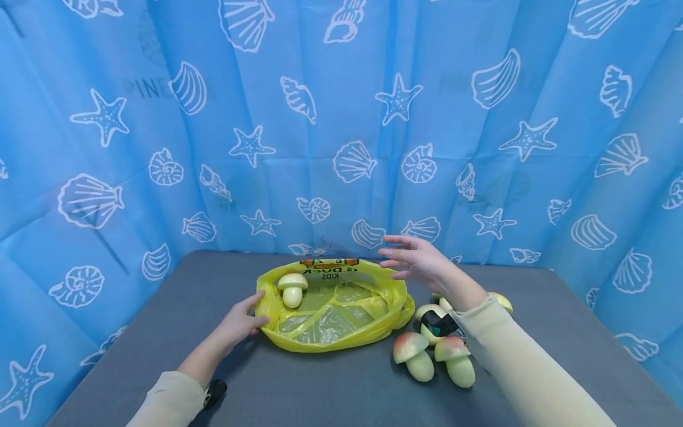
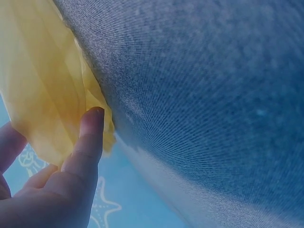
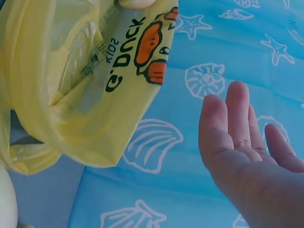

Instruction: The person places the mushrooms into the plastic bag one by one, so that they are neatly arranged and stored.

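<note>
The left end of a yellow translucent plastic bag is held lightly between the thumb and fingers of the left hand, with the thumb seen against one side of the plastic in the left wrist view and the other fingers partly hidden behind it. Such a hold seems meant to steady the limp film, since the mouth could easily sag without it. The bag is laid on the grey tabletop with its mouth spread wide, so that the inside is shown to the head camera; the duck print and "G.DUCK KIDS" lettering are borne on its far wall.

A single pale toy mushroom is seen inside the bag, cap up, near the left end. It is probably propped by the far wall there.

Nothing is grasped by the right hand, which is raised above the right end of the bag with its fingers extended and slightly parted, apart from the plastic. By this lift, the rim is probably left undisturbed.

Beside the bag, under and around the right forearm, more toy mushrooms are grouped within easy reach: a red-tinged toy mushroom and a similar one are laid in front, while paler mushrooms are partly covered by the wrist and sleeve.
</note>
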### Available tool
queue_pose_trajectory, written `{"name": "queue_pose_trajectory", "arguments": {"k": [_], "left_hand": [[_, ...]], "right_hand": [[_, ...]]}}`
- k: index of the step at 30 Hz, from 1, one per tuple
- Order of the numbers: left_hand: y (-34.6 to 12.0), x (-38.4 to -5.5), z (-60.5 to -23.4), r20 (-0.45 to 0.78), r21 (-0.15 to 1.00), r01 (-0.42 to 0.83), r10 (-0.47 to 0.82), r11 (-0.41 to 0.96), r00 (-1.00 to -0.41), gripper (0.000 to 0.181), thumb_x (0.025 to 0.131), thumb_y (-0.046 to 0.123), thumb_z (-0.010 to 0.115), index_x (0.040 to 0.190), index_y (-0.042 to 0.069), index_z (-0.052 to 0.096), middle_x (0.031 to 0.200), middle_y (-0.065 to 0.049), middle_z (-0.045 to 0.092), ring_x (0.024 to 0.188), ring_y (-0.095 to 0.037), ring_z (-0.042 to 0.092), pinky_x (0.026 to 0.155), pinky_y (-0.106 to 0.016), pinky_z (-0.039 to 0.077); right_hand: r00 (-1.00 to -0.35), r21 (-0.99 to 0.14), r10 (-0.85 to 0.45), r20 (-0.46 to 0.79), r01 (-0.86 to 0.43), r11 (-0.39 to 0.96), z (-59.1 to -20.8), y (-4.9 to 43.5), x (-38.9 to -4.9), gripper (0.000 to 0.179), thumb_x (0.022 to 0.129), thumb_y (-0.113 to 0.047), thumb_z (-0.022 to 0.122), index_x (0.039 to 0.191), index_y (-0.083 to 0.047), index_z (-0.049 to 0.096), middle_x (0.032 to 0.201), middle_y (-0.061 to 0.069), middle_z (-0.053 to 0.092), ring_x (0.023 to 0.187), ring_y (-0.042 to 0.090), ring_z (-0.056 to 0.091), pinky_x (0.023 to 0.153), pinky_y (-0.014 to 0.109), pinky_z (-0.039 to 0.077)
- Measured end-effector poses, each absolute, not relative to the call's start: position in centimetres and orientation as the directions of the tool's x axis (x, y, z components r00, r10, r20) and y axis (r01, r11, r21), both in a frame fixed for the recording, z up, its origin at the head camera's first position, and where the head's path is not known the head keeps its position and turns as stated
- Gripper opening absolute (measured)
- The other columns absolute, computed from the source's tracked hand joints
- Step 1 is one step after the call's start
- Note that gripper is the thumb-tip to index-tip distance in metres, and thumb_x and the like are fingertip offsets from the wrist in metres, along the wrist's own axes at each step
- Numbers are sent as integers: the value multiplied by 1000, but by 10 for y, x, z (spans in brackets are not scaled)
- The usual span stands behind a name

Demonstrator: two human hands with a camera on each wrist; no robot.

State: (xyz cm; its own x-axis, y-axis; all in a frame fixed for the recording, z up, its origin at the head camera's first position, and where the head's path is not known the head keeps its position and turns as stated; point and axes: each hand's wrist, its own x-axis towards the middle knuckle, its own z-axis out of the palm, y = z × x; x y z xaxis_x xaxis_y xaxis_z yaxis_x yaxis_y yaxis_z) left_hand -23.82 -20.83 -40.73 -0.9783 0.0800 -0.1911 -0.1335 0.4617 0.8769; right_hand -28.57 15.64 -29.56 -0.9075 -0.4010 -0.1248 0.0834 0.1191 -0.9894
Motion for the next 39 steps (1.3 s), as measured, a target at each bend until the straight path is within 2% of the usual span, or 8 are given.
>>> {"name": "queue_pose_trajectory", "arguments": {"k": [6,13,21,28,34,39], "left_hand": [[-209,-239,-410,-189,871,-136,67,471,-980,67,96,8,59,152,-1,24,152,-33,21,124,-37,42,80,-38,51],[-209,-241,-409,-198,875,-144,68,463,-978,67,96,9,59,153,0,24,152,-33,21,127,-39,40,83,-39,51],[-209,-240,-408,-198,876,-141,77,462,-977,67,96,8,58,153,0,23,152,-34,21,129,-42,38,83,-40,51],[-208,-239,-406,-200,876,-141,79,461,-977,67,96,8,58,153,1,23,153,-33,20,133,-44,35,84,-41,51],[-209,-240,-409,-200,877,-145,74,458,-977,68,96,9,59,153,2,23,153,-32,20,134,-44,33,84,-39,51],[-208,-239,-409,-189,879,-134,75,458,-979,67,96,7,59,153,0,24,152,-33,22,128,-41,40,81,-39,52]], "right_hand": [[-907,-986,-404,-118,57,159,-294,168,-283,59,103,-14,47,153,1,20,150,29,31,125,35,50,106,55,35],[-913,-976,-396,-102,15,217,-293,183,-280,59,104,-17,45,153,2,18,149,31,32,126,38,48,103,54,38],[-922,-958,-375,-95,-18,287,-290,197,-274,61,103,-21,49,152,3,22,148,30,35,116,25,58,97,48,45],[-931,-940,-351,-102,-26,341,-291,210,-270,60,102,-23,50,149,5,26,145,30,38,113,24,59,88,39,51],[-938,-922,-324,-118,-18,386,-290,226,-264,60,103,-24,49,149,5,25,145,30,39,118,30,56,92,45,49],[-944,-905,-311,-114,-30,424,-292,245,-258,61,103,-27,48,149,5,25,147,31,35,126,39,47,96,51,45]]}}
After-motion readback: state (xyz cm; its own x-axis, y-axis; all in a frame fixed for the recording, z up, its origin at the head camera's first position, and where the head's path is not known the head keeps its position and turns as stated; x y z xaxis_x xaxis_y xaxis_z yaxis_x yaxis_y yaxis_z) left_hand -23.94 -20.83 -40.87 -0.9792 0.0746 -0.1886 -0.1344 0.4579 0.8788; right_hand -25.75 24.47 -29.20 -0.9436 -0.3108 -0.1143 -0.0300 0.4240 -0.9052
